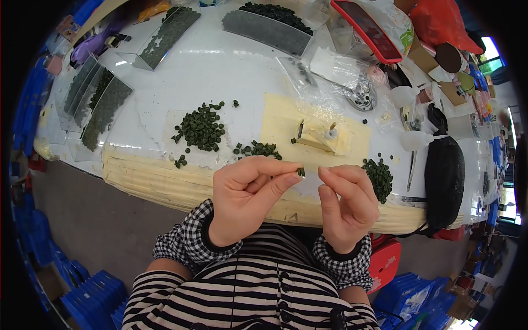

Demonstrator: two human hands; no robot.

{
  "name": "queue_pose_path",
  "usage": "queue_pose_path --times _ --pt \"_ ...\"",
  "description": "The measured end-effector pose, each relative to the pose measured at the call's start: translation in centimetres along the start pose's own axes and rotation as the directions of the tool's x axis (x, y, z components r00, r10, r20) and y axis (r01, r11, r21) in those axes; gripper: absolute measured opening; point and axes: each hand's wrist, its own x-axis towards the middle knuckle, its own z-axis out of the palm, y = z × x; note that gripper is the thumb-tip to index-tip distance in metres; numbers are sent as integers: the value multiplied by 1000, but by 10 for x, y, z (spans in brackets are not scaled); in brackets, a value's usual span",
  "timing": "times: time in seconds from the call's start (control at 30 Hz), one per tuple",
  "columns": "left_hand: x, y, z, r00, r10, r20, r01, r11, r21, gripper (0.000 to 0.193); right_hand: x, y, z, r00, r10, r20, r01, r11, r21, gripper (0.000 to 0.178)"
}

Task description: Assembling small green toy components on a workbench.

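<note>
Left hand (242, 195) raised, thumb and index pinched; right hand (352, 206) just beside it, thumb and index slightly apart (both palms turned inward). Forearms (169, 265) angled up from below.

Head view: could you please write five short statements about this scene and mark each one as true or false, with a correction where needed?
1. The left hand pinches a small green piece. True.
2. The right hand grips the red-framed smartphone. False: the smartphone is well beyond both hands.
3. Black-and-white checked oversleeves cover both wrists. True.
4. The black pouch lies to the left of both hands. False: it lies to their right.
5. The largest loose pile of green pieces lies beyond the left hand. True.
</note>
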Motion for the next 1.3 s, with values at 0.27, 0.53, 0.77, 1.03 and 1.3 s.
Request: queue_pose_path --times 0.27,0.53,0.77,1.03,1.3 --pt "4 4 2 954 296 55 -297 897 326 22 -3 -3 4 999 21 47 -23 999 45 35" --pt "4 3 2 954 289 82 -300 902 310 22 -4 -2 4 997 -2 79 -2 999 47 36" --pt "4 1 0 962 250 113 -273 921 280 22 -6 -1 5 995 -49 89 49 999 9 35" --pt "4 0 -2 976 183 122 -208 949 239 23 -10 -2 6 998 36 56 -39 997 61 35" --pt "5 -6 -3 983 159 94 -172 972 157 22 -11 -2 7 998 6 55 -8 999 36 35"
